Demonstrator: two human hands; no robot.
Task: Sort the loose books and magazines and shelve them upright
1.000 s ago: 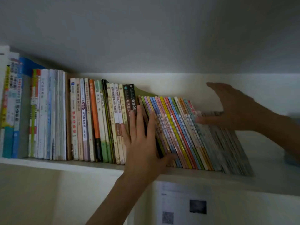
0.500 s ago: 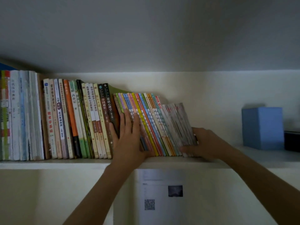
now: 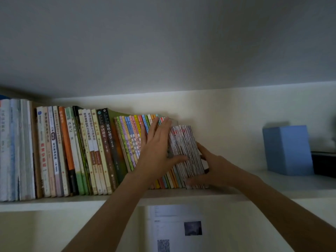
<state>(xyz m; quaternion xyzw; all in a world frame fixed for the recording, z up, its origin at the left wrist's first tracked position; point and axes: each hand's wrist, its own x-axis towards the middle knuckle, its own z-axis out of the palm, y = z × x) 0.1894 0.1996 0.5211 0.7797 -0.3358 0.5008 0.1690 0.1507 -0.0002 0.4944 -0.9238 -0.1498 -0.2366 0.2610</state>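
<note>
Step in hand, as judged: squaring thin magazines (image 3: 187,151) upright at right end of book row on shelf (image 3: 227,192). Left hand (image 3: 156,157) lying flat, fingers spread wide, pressing colourful thin books (image 3: 132,140) just left of magazines. Right hand (image 3: 214,168) cupping magazines' right face and lower edge. Row leaning; next move calling for pushing it leftward until vertical. Blue box (image 3: 289,150) standing well right of magazines. Room dim, ceiling white.

Dim light, white shelf (image 3: 54,201), pale back wall (image 3: 227,115), blue box (image 3: 289,150) at rt
</note>
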